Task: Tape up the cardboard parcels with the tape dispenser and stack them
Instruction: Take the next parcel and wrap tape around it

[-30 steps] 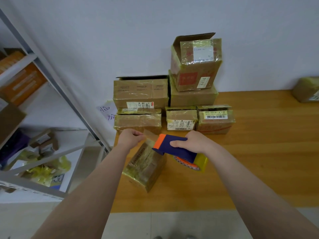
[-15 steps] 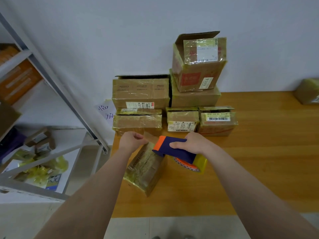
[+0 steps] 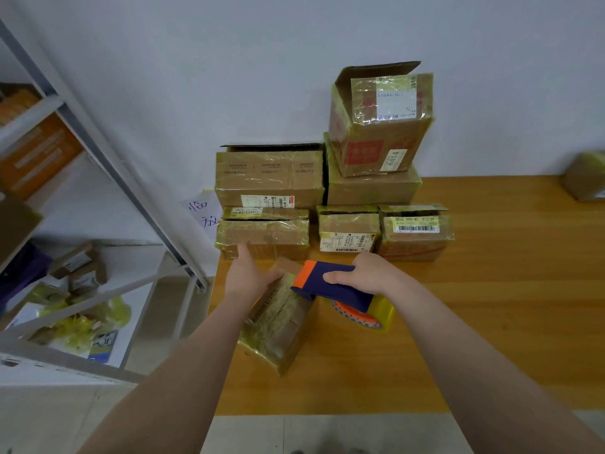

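A small cardboard parcel (image 3: pixel 278 326) wrapped in yellowish tape stands on the wooden table (image 3: pixel 491 306) near its left front. My left hand (image 3: pixel 248 275) rests on the parcel's far top end, fingers partly spread over it. My right hand (image 3: pixel 370 273) grips a navy and orange tape dispenser (image 3: pixel 330 285) with a roll of clear yellowish tape (image 3: pixel 370 314); the dispenser's orange front end lies against the parcel's top right edge. Behind, several taped parcels (image 3: pixel 270 178) are stacked against the wall, the tallest stack topped by a box (image 3: pixel 381 121) with an open flap.
A metal shelf rack (image 3: pixel 108 178) with boxes and yellow bags stands left of the table. One more parcel (image 3: pixel 586 176) sits at the far right table edge. A paper note (image 3: pixel 204 213) with handwriting hangs on the wall by the stack. Bare tabletop stretches to the right.
My left hand has loosened from a closed grip on the parcel's top to a flatter hold with fingers spread. The dispenser and the parcel stay nearly in place.
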